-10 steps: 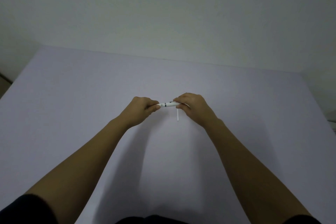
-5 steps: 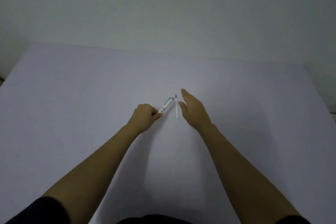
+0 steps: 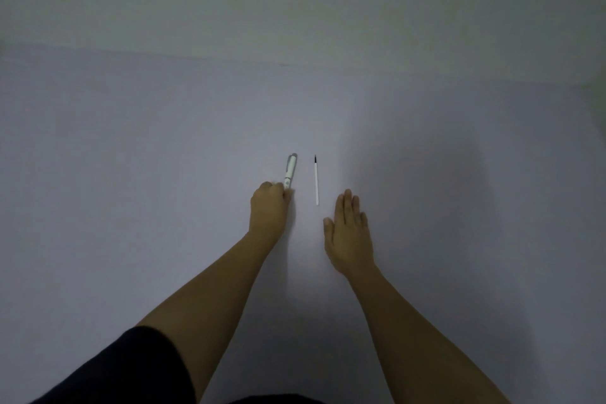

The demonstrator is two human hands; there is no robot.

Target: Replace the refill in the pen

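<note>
A white pen [image 3: 290, 171] with a clip lies pointing away from me, its near end pinched in the curled fingers of my left hand [image 3: 269, 211]. To its right a thin white refill [image 3: 316, 181] with a dark tip lies alone on the pale table [image 3: 131, 157], tip away from me. My right hand [image 3: 349, 233] rests flat and open just below and to the right of the refill, not touching it.
The table's far edge meets a plain wall [image 3: 295, 3]. My dark sleeve [image 3: 131, 371] shows at the bottom left.
The refill left my right hand and now lies on the table. My right hand drew back toward me and flattened. My left hand turned the pen to point away.
</note>
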